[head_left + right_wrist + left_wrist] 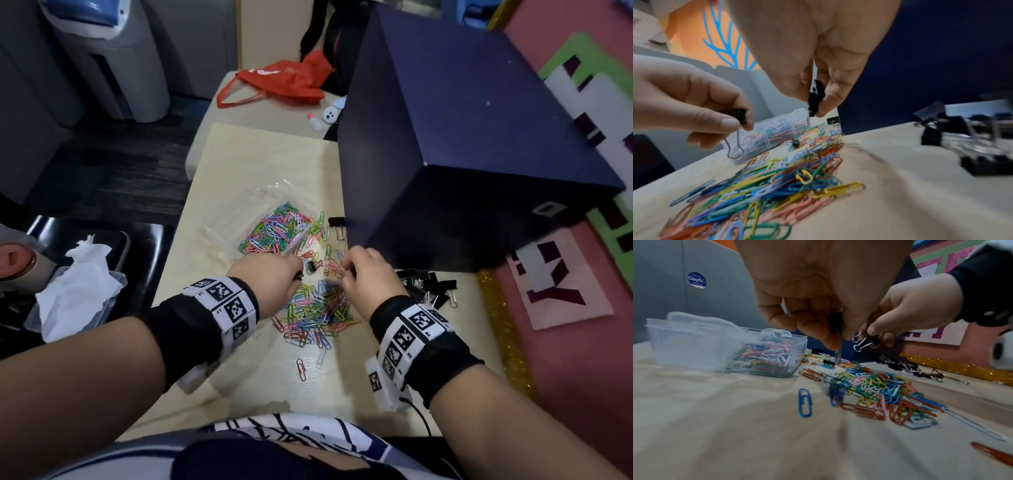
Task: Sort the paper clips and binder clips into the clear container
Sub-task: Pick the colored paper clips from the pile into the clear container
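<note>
I find my left hand (pixel 818 308) pinching one black binder clip (pixel 835 324) and my right hand (pixel 908 311) pinching another binder clip (pixel 869 339), both held above the loose paper clips (pixel 875 391) just right of the clear container (pixel 764 352). My judgement: lift straight up so the wire handles snag no paper clips, then carry them left to the container's open part.

Loose paper clips (pixel 317 310) lay between my wrists; the clear container (pixel 274 224) sat at eleven o'clock, binder clips (pixel 428 286) at three.
</note>
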A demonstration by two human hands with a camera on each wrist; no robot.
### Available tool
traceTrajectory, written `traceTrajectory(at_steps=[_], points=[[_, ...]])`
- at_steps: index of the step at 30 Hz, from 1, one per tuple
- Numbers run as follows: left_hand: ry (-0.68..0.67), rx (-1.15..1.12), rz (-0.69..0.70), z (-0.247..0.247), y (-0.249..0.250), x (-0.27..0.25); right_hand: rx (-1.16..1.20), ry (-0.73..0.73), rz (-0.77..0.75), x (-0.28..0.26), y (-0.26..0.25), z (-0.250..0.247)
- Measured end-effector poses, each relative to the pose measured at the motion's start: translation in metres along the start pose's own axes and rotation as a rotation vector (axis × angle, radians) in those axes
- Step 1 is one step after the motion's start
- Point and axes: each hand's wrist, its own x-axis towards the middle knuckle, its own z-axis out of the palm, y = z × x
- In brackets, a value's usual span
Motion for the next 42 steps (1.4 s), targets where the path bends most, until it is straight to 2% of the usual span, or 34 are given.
traceTrajectory(at_steps=[7,13,16,18,21,25,28,32,37,42], points=[[-0.039,-0.092,0.062,0.004,0.027,0.015,0.076,0.101,0.168,-0.024,0.039,-0.003],[-0.054,-0.527,0.13,0.004,0.069,0.035,0.076,0.288,0.385,-0.035,0.062,-0.015],[-0.084,-0.473,0.193,0.008,0.073,0.039,-0.064,0.264,0.432,-0.04,0.066,-0.017],[-0.041,-0.357,0.198,0.008,0.064,0.038,-0.106,0.26,0.396,-0.04,0.065,-0.013],[0.057,-0.192,0.115,0.005,0.042,0.033,-0.058,0.244,0.241,-0.036,0.054,-0.004],[0.13,-0.022,-0.032,-0.003,0.01,0.025,-0.021,0.085,0.011,-0.023,0.028,0.006],[0.111,0.077,-0.099,-0.003,-0.011,0.018,0.009,-0.046,-0.063,-0.006,0.006,0.013],[0.053,0.109,-0.136,0.0,-0.027,0.01,-0.013,-0.118,-0.07,0.026,-0.015,0.02],[0.038,0.107,-0.193,0.002,-0.042,0.008,-0.074,-0.227,0.011,0.071,-0.03,0.022],[0.033,0.051,-0.273,0.005,-0.055,0.009,-0.17,-0.243,0.025,0.097,-0.037,0.027]])
